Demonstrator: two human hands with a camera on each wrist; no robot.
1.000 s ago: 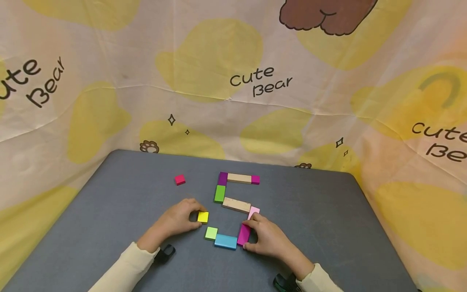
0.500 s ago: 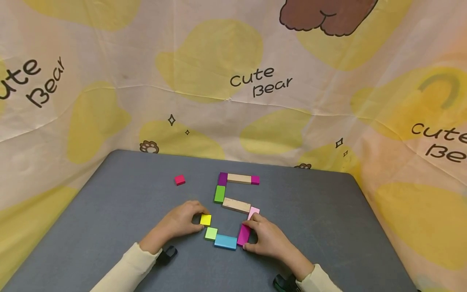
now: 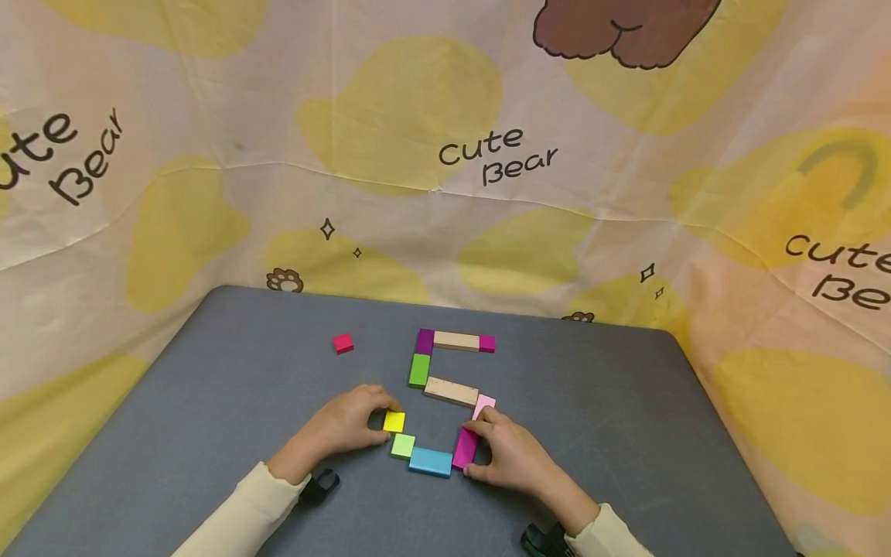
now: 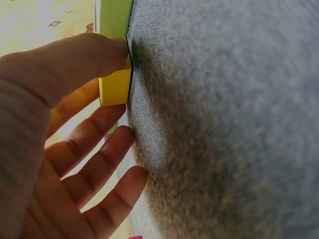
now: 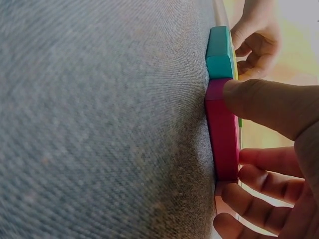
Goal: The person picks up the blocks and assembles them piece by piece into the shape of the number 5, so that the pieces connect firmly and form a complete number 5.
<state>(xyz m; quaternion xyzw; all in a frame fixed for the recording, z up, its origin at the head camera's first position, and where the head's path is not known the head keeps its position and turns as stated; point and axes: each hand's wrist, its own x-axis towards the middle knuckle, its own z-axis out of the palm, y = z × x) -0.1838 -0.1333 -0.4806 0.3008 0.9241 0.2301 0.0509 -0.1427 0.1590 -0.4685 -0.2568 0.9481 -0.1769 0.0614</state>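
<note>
Between thumb and fingers my left hand (image 3: 348, 420) pinches a small yellow block (image 3: 394, 422), flat on the table beside the light green block (image 3: 403, 445). In the left wrist view the thumb lies on the near side of that yellow block (image 4: 114, 88). My right hand (image 3: 511, 452) holds a magenta block (image 3: 465, 447), its thumb at the near end and fingers along the far part. That magenta block (image 5: 223, 134) meets the blue block (image 5: 219, 52) in the right wrist view. A pink block (image 3: 484, 404) adjoins its far end, partly behind the right fingers.
Farther back, a wooden block (image 3: 452, 391), a green block (image 3: 419, 370), a purple block (image 3: 425, 341), another wooden block (image 3: 456, 340) and a small magenta block (image 3: 487, 343) continue the line. A lone red block (image 3: 343, 343) lies left. A printed cloth (image 3: 390, 247) hangs behind the grey table (image 3: 612, 402).
My left hand has slid the yellow block slightly right and nearer to me, up to the light green block. The right hand has stayed in place on the magenta block.
</note>
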